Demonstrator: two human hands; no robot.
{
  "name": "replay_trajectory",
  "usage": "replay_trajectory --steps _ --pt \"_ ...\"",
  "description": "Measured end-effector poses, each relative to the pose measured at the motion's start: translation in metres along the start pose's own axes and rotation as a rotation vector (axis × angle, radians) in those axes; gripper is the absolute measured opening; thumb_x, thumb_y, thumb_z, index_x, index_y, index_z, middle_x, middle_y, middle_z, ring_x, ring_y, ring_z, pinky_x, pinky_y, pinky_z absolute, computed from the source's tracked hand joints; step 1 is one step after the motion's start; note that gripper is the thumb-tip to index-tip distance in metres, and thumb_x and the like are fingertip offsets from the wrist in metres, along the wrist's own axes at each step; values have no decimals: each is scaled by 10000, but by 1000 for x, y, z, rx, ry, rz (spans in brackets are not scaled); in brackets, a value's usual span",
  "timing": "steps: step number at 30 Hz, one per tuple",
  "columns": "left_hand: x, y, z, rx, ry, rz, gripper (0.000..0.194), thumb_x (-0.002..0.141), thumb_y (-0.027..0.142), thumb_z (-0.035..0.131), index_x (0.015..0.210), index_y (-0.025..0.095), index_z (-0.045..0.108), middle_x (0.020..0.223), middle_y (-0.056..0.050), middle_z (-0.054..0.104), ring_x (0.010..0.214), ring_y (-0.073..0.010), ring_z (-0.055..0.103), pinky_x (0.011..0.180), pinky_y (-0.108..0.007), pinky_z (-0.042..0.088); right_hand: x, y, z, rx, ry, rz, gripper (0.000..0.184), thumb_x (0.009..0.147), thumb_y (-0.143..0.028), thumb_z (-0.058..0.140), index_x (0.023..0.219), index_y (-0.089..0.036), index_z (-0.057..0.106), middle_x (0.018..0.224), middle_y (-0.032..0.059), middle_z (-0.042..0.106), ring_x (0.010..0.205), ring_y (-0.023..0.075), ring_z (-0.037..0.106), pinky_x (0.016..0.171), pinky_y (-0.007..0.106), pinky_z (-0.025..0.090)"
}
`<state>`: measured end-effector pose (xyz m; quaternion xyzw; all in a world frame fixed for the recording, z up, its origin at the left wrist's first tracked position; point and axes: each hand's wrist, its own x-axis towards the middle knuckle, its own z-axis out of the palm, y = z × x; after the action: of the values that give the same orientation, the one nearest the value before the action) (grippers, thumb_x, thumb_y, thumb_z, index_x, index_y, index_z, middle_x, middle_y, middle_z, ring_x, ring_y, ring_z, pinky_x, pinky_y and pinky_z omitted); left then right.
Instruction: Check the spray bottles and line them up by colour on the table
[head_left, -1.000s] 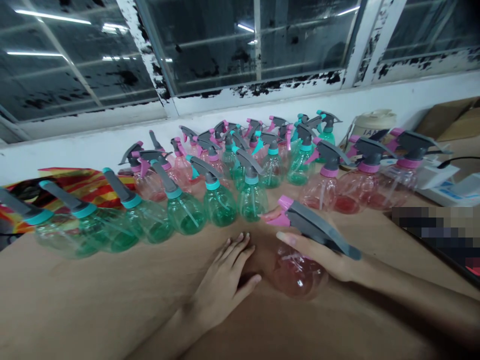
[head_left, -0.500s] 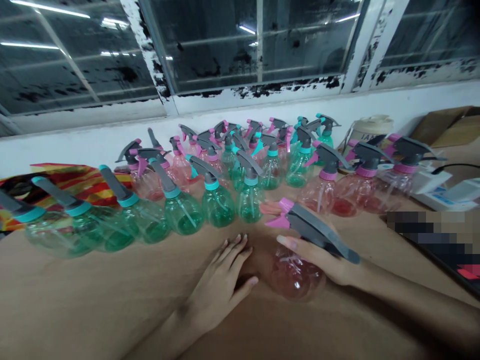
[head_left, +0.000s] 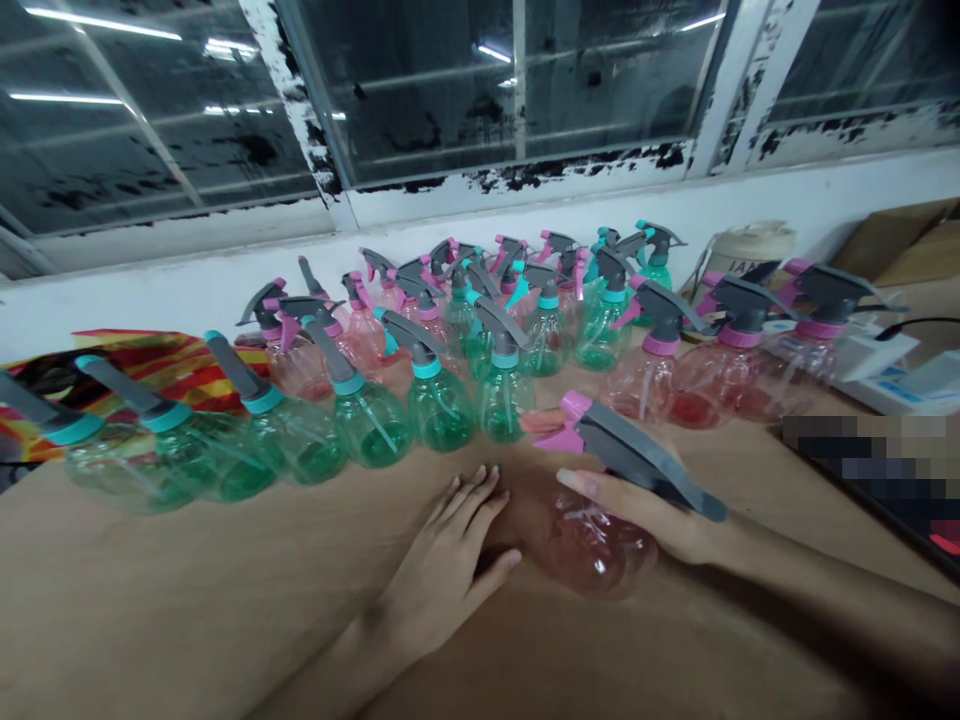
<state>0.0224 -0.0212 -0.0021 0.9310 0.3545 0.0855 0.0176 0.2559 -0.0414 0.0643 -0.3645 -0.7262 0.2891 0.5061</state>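
Note:
My right hand (head_left: 645, 505) is wrapped round the neck of a clear pink spray bottle (head_left: 596, 560) with a grey and pink trigger head. The bottle's base is on or close to the table, and its nozzle points left. My left hand (head_left: 454, 560) lies flat on the wooden table (head_left: 187, 610), fingers spread, just left of that bottle and holding nothing. Beyond the left hand stand green spray bottles (head_left: 442, 415) with turquoise collars, in a row running left. Behind my right hand are several pink spray bottles (head_left: 705, 385) side by side.
More pink and green spray bottles crowd the back by the white wall (head_left: 187, 265). A red and yellow patterned cloth or bag (head_left: 180, 360) lies at left. On the right are a cream bag (head_left: 754, 245), a cardboard box (head_left: 911, 240), white plug blocks (head_left: 877, 355) and a dark flat object, partly blurred out.
The view has shifted very slightly. Both hands and the held spray bottle keep nearly the same place and pose.

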Motion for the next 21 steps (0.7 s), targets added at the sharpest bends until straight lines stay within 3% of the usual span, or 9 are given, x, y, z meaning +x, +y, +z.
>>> replay_trajectory --steps 3,9,15,21 --pt "0 0 0 9 -2 0 491 960 434 476 1357 147 432 1475 -124 384 1360 -261 343 1095 -471 311 -1 1 0 -18 -8 -9 267 847 -259 610 1106 -310 643 1065 21 680 1008 205 634 905 377 507" --pt "0 0 -1 -3 12 1 503 957 432 481 1377 164 411 1471 -122 392 1350 -267 363 1088 -475 322 0 -1 -1 -67 -34 -15 116 872 -275 575 937 -279 672 807 -2 673 777 176 660 723 320 535" --pt "-1 -2 3 -16 23 14 504 963 429 468 1388 168 395 1474 -126 385 1361 -267 340 1096 -482 301 0 0 -2 -98 -28 -28 136 880 -295 544 782 -230 613 686 -17 620 653 145 621 624 279 496" --pt "1 -1 -1 10 4 7 493 960 441 475 1356 151 435 1475 -121 384 1358 -256 348 1095 -468 317 -2 1 -3 -90 -23 24 122 870 -346 565 829 -243 617 777 -1 640 764 168 637 734 313 527"
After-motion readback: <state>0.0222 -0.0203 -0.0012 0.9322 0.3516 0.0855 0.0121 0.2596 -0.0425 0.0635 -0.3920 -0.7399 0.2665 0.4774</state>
